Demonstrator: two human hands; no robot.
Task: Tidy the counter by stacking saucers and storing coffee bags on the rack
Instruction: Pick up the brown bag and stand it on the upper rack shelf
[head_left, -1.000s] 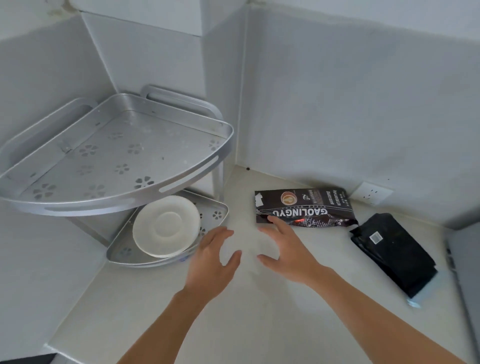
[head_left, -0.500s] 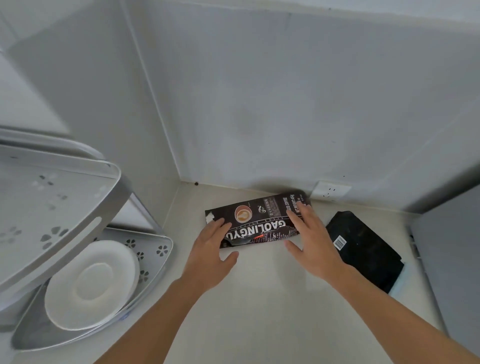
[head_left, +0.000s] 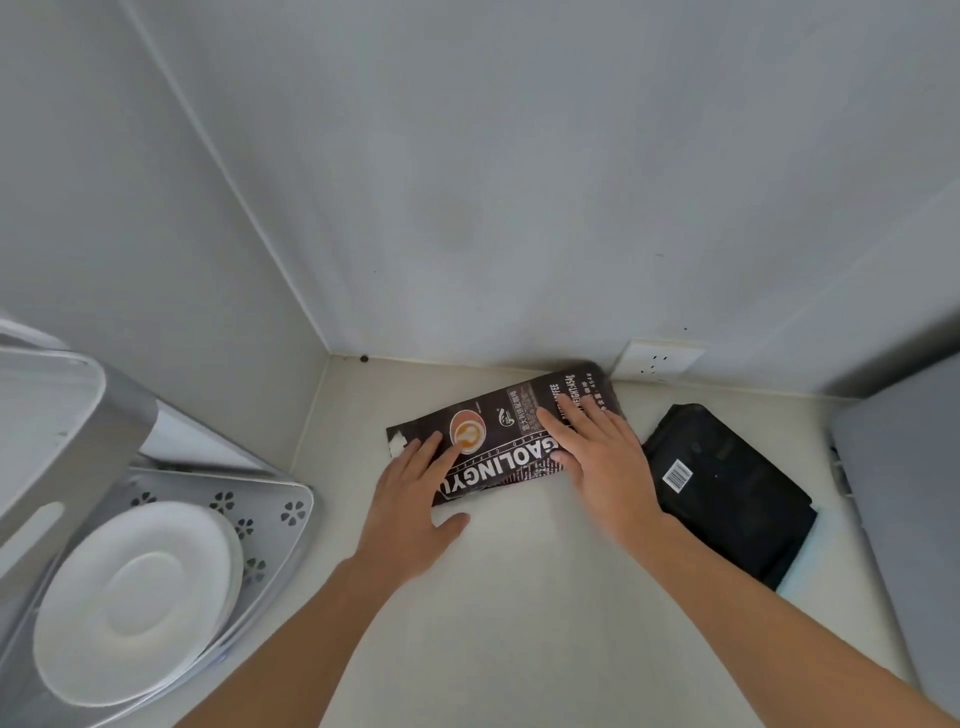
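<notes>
A dark brown coffee bag (head_left: 498, 431) printed "GAOLINGYU" lies flat on the counter near the back wall. My left hand (head_left: 410, 504) rests with its fingers flat on the bag's left end, thumb on the counter. My right hand (head_left: 602, 462) lies flat over the bag's right half, fingers spread. Neither hand is closed around the bag. A second, black coffee bag (head_left: 727, 488) with a barcode label lies just right of my right hand. Stacked white saucers (head_left: 135, 597) sit on the lower shelf (head_left: 291, 519) of the metal corner rack at lower left.
The rack's upper shelf (head_left: 78, 415) juts over the saucers at the left edge. A wall socket (head_left: 657, 358) sits behind the bags. A grey appliance (head_left: 904, 467) stands at the right edge. The pale counter (head_left: 519, 623) runs toward me between my arms.
Both hands moved forward from the bare counter onto the brown coffee bag. The view swung right, so the rack slid to the left edge.
</notes>
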